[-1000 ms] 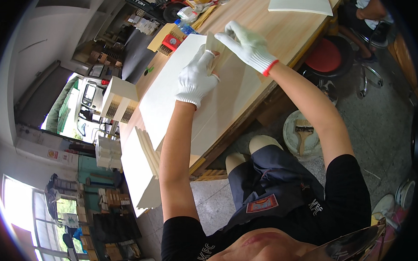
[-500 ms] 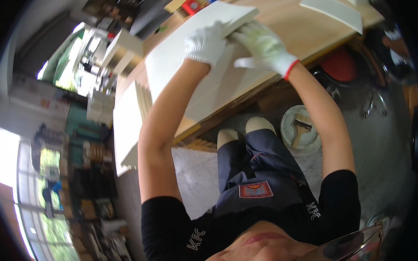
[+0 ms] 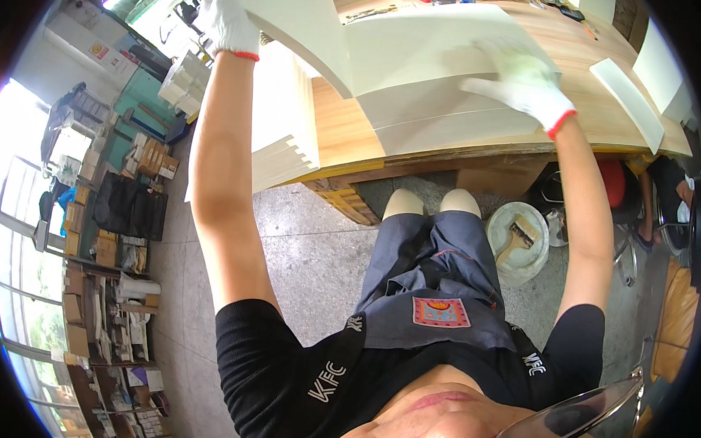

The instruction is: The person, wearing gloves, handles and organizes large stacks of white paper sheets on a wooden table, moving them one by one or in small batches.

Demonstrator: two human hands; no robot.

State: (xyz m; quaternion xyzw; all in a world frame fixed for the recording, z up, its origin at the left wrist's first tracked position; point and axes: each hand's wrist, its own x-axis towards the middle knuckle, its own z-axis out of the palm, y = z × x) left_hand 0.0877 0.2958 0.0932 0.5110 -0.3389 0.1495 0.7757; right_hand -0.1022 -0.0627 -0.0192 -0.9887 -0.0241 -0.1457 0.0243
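Note:
My left hand (image 3: 229, 20), in a white knit glove with a red cuff, grips the outer edge of a raised white panel (image 3: 299, 20) at the far left of the table. The panel bends down to meet a white board (image 3: 418, 48) lying on the wood; whether the two are joined I cannot tell. Over the right part of that board is my gloved right hand (image 3: 521, 82), flat, thumb stretched out, fingers blurred by motion. Nearer the table edge lies a greyish-white strip of the board (image 3: 439, 106), in shade.
Stacked white sheets (image 3: 279, 151) lie on the table's left. A curved white piece (image 3: 629, 101) and a standing white panel (image 3: 661, 68) are at the right. A white bucket with a broad brush (image 3: 517, 232) stands on the floor by my knees. Shelves with boxes (image 3: 114, 242) line the left.
My hands were close together on the tilted white board. Now they are far apart: the left has gone left with the raised panel, the right lies over the board. The view has shifted too.

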